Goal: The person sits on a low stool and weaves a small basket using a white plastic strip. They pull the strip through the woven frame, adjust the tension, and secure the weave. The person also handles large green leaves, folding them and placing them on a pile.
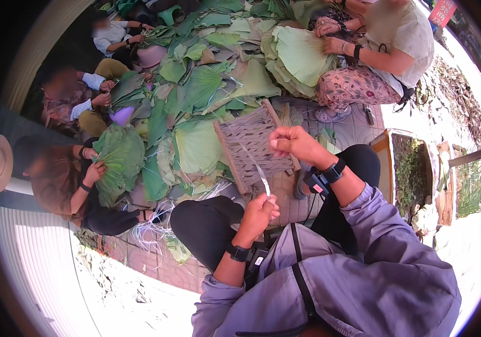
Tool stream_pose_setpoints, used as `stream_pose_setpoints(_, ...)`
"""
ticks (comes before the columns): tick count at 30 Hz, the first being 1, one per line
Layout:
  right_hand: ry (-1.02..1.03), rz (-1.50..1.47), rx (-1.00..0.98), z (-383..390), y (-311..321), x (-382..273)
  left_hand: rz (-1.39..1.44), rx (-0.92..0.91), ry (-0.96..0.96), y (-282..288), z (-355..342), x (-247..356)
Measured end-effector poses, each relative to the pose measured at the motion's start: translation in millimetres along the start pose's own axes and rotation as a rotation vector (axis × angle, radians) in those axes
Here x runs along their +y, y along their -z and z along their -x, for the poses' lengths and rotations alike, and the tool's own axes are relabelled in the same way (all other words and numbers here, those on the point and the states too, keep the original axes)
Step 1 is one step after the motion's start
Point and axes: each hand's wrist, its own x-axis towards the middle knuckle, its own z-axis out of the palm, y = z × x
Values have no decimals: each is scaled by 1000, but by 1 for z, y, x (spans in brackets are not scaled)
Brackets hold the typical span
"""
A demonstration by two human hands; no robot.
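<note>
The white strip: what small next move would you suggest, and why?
Perhaps bring the right hand toward the white strip: the left hand pinches its lower end, while its upper part slants over the woven seat, seemingly apart from the right hand.

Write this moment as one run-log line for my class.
Left hand: gripping pale strip | Right hand: raised, curled, contents unclear | Nearby: woven-top stool, large green leaves

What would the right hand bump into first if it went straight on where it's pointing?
Probably the brown, wooden-framed stool with a woven top, beyond the right hand; depth is unclear, so the hand might pass above.
</note>
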Motion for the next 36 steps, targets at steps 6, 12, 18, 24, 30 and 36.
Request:
stream_pose_setpoints(6, 29, -175, 111, 14, 35, -22, -53, -54, -13, -14, -35, -2)
stream_pose_setpoints(12, -17, -264, 224, 16, 58, -3, -316, -132, 138, -13, -82, -106)
stream_pose_setpoints(18, 43, -369, 188, 20, 65, -15, -364, -28, 207, -2, -94, -148)
stream_pose_setpoints(24, 24, -338, 172, 31, 65, -17, -126, 15, 328, -18, -89, -103)
stream_pose_setpoints(30, 41, -313, 149, 33, 62, -18, -125, 12, 266, -9, -88, -65)
stream_pose_setpoints(36, 38, -308, 177, 32, 62, -23, -159, -81, 113, 10, -67, 41)
